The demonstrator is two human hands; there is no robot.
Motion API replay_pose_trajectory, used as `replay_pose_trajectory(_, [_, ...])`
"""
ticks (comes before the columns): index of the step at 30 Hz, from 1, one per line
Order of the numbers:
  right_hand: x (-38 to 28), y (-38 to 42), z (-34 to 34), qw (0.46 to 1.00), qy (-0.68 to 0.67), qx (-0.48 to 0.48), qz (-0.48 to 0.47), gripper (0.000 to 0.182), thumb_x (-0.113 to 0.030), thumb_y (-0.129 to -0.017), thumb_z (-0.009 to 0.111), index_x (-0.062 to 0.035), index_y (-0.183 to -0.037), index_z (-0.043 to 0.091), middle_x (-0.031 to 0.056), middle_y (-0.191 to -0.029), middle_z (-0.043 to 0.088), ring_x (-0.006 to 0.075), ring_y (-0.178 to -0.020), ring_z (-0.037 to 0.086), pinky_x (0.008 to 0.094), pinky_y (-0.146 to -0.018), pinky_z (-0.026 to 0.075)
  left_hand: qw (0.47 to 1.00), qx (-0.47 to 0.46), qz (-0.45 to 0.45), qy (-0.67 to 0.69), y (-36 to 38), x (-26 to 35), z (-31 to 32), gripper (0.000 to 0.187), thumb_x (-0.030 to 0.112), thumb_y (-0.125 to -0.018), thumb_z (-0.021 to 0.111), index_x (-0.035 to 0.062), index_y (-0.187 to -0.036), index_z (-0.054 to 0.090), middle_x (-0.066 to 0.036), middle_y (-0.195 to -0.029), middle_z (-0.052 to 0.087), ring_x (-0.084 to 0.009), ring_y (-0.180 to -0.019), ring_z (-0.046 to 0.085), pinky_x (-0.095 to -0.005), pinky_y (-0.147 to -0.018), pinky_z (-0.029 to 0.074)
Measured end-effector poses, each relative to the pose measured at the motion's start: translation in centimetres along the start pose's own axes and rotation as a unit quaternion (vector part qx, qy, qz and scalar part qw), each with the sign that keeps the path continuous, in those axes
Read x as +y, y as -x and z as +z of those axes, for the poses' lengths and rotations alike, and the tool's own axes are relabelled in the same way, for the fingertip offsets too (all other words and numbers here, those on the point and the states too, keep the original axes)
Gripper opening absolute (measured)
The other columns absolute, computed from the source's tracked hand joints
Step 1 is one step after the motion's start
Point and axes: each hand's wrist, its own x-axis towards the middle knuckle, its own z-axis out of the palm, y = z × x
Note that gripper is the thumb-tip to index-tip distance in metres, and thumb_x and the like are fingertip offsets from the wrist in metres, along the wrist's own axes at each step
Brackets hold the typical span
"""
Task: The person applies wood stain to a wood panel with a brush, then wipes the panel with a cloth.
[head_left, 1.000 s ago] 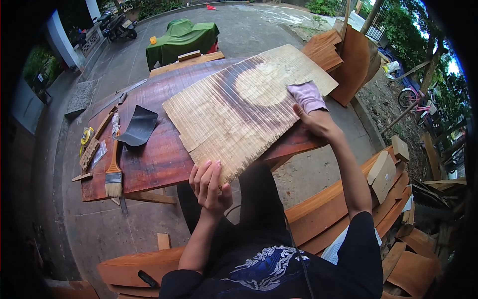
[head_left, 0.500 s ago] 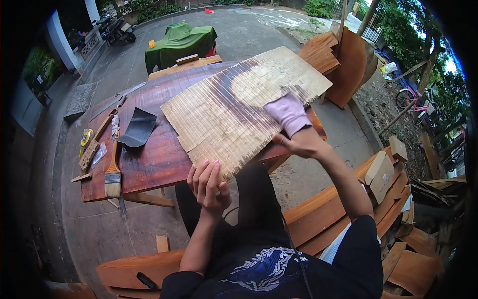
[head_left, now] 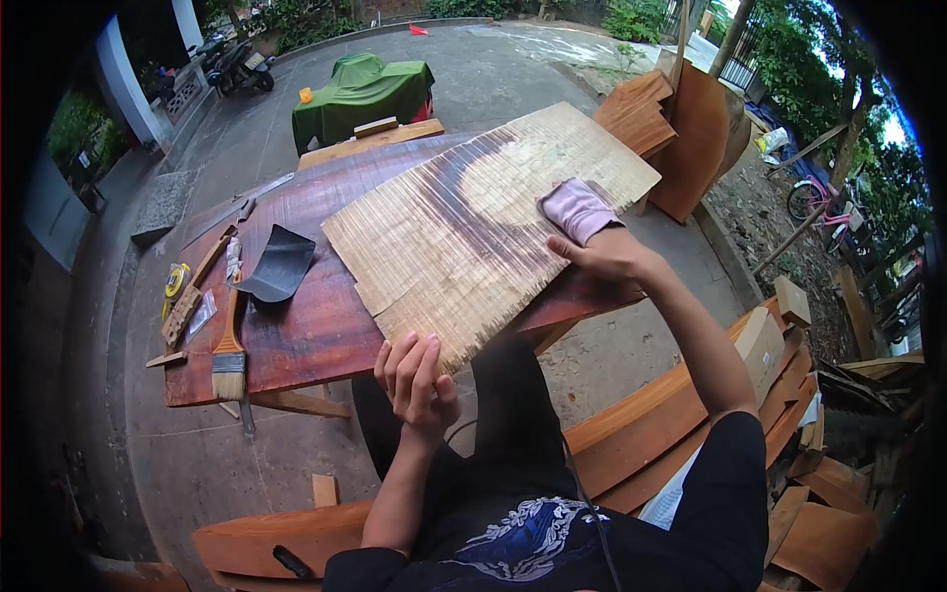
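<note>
A pale wooden board with a dark curved stain and a rough, jagged near edge is held tilted over the reddish wooden table. My left hand grips its near left corner, fingers on the top face and the thumb by the edge. Toward the board's right side, my right hand has a pinkish-lilac cloth over its fingers, pressed against the surface. The cloth hides the fingertips; the thumb sticks out below it.
On the table's left lie a wide paintbrush, a black scoop-like sheet, a tape measure and a saw. Curved wooden planks are stacked at my right. Beyond the table stands a green-covered object.
My right hand and the cloth have slid slightly to the right across the board. My left hand keeps its grip on the corner. The whole view has shifted a little.
</note>
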Motion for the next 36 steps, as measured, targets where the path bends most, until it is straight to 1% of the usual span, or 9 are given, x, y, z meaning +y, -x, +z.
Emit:
replay_pose_trajectory(4, [13.7,-5.0,-2.4,0.985,-0.092,0.030,0.141,0.103,-0.078,-0.107,0.031,0.0072,-0.165,0.031,0.0308,-0.169,0.036,0.0374,-0.160,0.036,0.0389,-0.128,0.029,1.000,-0.018,0.001,0.005,-0.1,0.0,-0.3,0.036,0.026,-0.111,0.049,-0.0004,-0.125,0.069,-0.017,-0.121,0.074,-0.0379,-0.120,0.068,-0.0587,-0.116,0.043])
replay_pose_trajectory(8, [8.3,-8.3,-4.1,0.947,-0.083,-0.103,0.293,0.104,-0.078,-0.107,0.025,0.0085,-0.164,0.033,0.0315,-0.164,0.044,0.0400,-0.155,0.042,0.0418,-0.127,0.033,1.000,-0.014,-0.001,0.000,0.0,0.0,-0.1,0.034,0.025,-0.110,0.049,0.0005,-0.125,0.068,-0.016,-0.119,0.074,-0.0376,-0.119,0.069,-0.0585,-0.115,0.044])
replay_pose_trajectory(14, [-2.2,-9.0,-1.9,0.992,-0.048,-0.109,0.028,0.118,-0.090,-0.099,0.022,0.0058,-0.168,0.020,0.0290,-0.177,0.018,0.0402,-0.165,0.020,0.0407,-0.133,0.020,1.000,-0.009,0.001,0.006,-0.1,0.0,-0.1,0.033,0.024,-0.109,0.050,0.0013,-0.124,0.068,-0.015,-0.118,0.074,-0.0365,-0.118,0.069,-0.0582,-0.114,0.044])
replay_pose_trajectory(19, [14.8,-19.4,-1.4,0.971,-0.055,0.013,0.230,0.115,-0.088,-0.100,0.014,0.0047,-0.160,0.043,0.0295,-0.171,0.035,0.0394,-0.162,0.029,0.0438,-0.131,0.026,1.000,0.001,-0.006,0.006,-0.1,0.1,0.2,0.033,0.023,-0.107,0.050,0.0015,-0.123,0.069,-0.014,-0.116,0.074,-0.0357,-0.117,0.069,-0.0576,-0.114,0.044])
replay_pose_trajectory(22, [5.9,-22.6,-0.6,0.974,-0.043,-0.023,0.221,0.103,-0.081,-0.105,0.020,0.0027,-0.158,0.049,0.0270,-0.168,0.040,0.0355,-0.160,0.037,0.0442,-0.130,0.028,1.000,0.005,-0.009,0.006,0.0,0.2,0.2,0.032,0.023,-0.107,0.050,0.0019,-0.122,0.069,-0.014,-0.116,0.074,-0.0353,-0.116,0.069,-0.0572,-0.114,0.044])
replay_pose_trajectory(27, [-18.3,-15.4,1.9,0.974,-0.037,-0.149,-0.167,0.108,-0.082,-0.104,0.028,0.0092,-0.162,0.034,0.0329,-0.170,0.031,0.0425,-0.160,0.031,0.0420,-0.131,0.027,1.000,-0.001,-0.005,-0.002,0.0,0.0,0.2,0.034,0.027,-0.110,0.048,0.0016,-0.119,0.068,-0.015,-0.114,0.074,-0.0348,-0.115,0.069,-0.0573,-0.113,0.045])
replay_pose_trajectory(30, [-21.4,-10.7,5.5,0.892,-0.159,0.025,-0.423,0.089,-0.069,-0.105,0.050,0.0044,-0.155,0.048,0.0325,-0.160,0.044,0.0437,-0.156,0.037,0.0414,-0.131,0.026,1.000,-0.010,-0.014,0.004,-0.2,0.2,0.0,0.035,0.028,-0.111,0.046,0.0017,-0.118,0.068,-0.015,-0.113,0.074,-0.0346,-0.114,0.069,-0.0574,-0.113,0.045])
replay_pose_trajectory(32, [-19.6,-12.1,2.7,0.890,-0.130,-0.101,-0.424,0.084,-0.066,-0.105,0.053,0.0032,-0.153,0.051,0.0322,-0.160,0.044,0.0433,-0.155,0.039,0.0414,-0.130,0.029,1.000,-0.008,-0.008,-0.004,-0.2,0.2,0.0,0.034,0.029,-0.111,0.047,0.0026,-0.117,0.068,-0.014,-0.114,0.074,-0.0343,-0.114,0.069,-0.0569,-0.113,0.045])
replay_pose_trajectory(36, [-6.9,-18.5,1.9,0.983,-0.063,0.089,-0.147,0.072,-0.061,-0.110,0.045,-0.0003,-0.145,0.060,0.0306,-0.150,0.056,0.0424,-0.143,0.053,0.0427,-0.122,0.039,1.000,-0.008,-0.002,-0.003,-0.2,-0.1,0.0,0.032,0.028,-0.111,0.047,0.0041,-0.116,0.068,-0.013,-0.114,0.074,-0.0333,-0.115,0.069,-0.0563,-0.113,0.045])
